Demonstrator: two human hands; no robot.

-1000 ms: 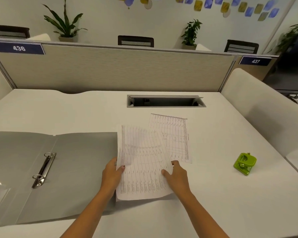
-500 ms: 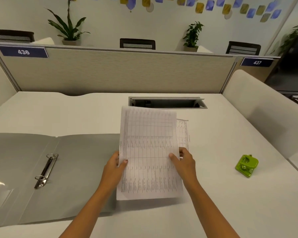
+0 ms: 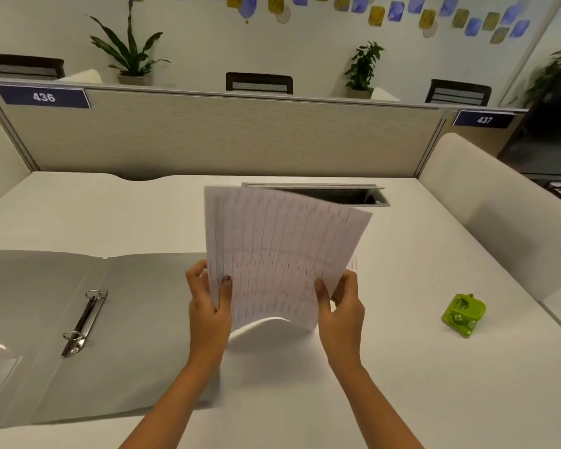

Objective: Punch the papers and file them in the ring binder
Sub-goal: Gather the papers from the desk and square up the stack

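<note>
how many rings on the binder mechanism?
2. The far ring sits at the top end of the metal spine in the open ring binder; the near ring sits at its bottom end. None appear hidden.

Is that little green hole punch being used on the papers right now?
No. The small green hole punch sits alone on the white desk, while both hands hold the printed white papers well to its left.

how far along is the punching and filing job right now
Early. Done: the ring binder lies open, its rings bare. In hand: the left hand and right hand hold the papers up off the desk. Left: punching with the green hole punch, untouched at right, then filing.
</note>
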